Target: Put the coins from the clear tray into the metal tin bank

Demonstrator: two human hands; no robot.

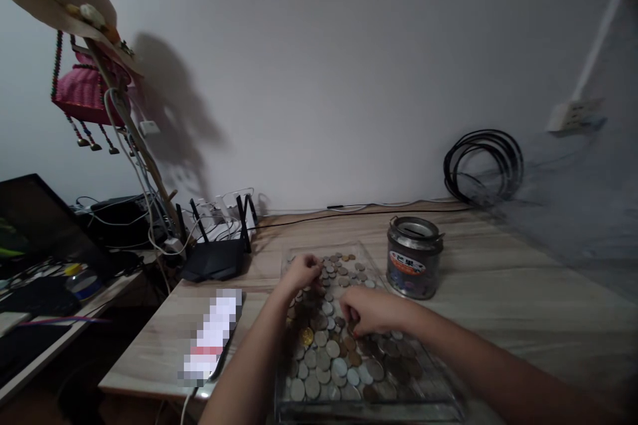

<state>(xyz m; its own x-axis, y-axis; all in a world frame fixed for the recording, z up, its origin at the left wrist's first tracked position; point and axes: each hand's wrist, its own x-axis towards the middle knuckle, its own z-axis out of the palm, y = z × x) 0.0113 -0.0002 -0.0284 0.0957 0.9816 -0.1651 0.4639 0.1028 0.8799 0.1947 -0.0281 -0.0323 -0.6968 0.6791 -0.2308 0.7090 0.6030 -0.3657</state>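
Observation:
A clear shallow tray [438, 405] lies on the wooden table [498, 305], filled with several coins [329, 358] of silver, brown and gold colour. My left hand [302, 272] rests on the coins at the tray's far left, fingers curled down onto them. My right hand [371, 311] sits on the coins at the tray's middle, fingers bent and pressed together over them. What either hand holds, if anything, is hidden. A metal tin with a slotted lid [414, 256] stands just right of the tray's far end.
A black router [216, 255] with antennas and white cables sits at the table's back left. A blurred flat object [212, 339] lies left of the tray. A black cable coil [482, 166] leans on the wall at right. A lower desk [44, 305] stands left.

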